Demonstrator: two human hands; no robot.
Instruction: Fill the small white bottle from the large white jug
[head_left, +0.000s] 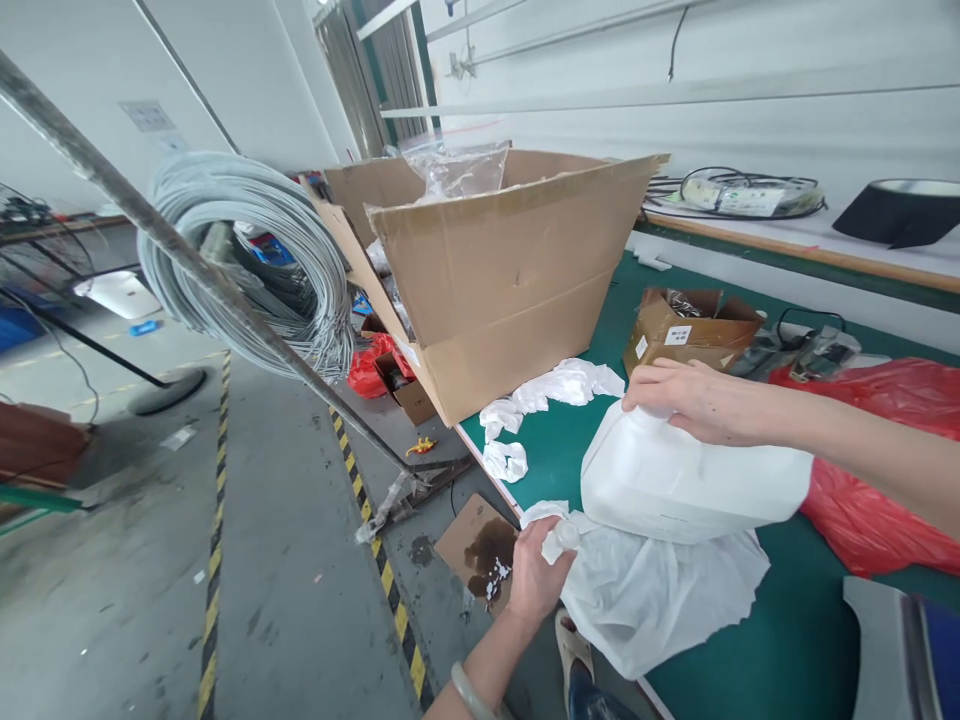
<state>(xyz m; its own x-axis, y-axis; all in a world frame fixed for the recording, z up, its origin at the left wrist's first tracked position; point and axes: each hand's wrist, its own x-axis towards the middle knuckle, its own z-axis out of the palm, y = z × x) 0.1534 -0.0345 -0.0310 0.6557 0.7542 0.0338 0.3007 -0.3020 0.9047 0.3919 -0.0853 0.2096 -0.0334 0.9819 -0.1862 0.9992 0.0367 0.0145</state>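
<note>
A large white plastic jug (675, 475) is tilted on its side over the green table (780, 640). My right hand (686, 400) is wrapped round its upper part near the neck. Lower left, at the table's edge, my left hand (538, 570) is closed round a small whitish translucent cap (561, 540). A white cloth (660, 590) lies spread under the jug and past my left hand. Crumpled white cloth pieces (555, 388) lie between the jug and a big cardboard box.
The big open cardboard box (510, 290) stands at the table's far left. Behind the jug is a small carton (686, 330); red plastic bags (885, 490) lie right. A metal pole (225, 280) and wire coil (247, 250) stand left. Stained cardboard (480, 550) lies on the floor.
</note>
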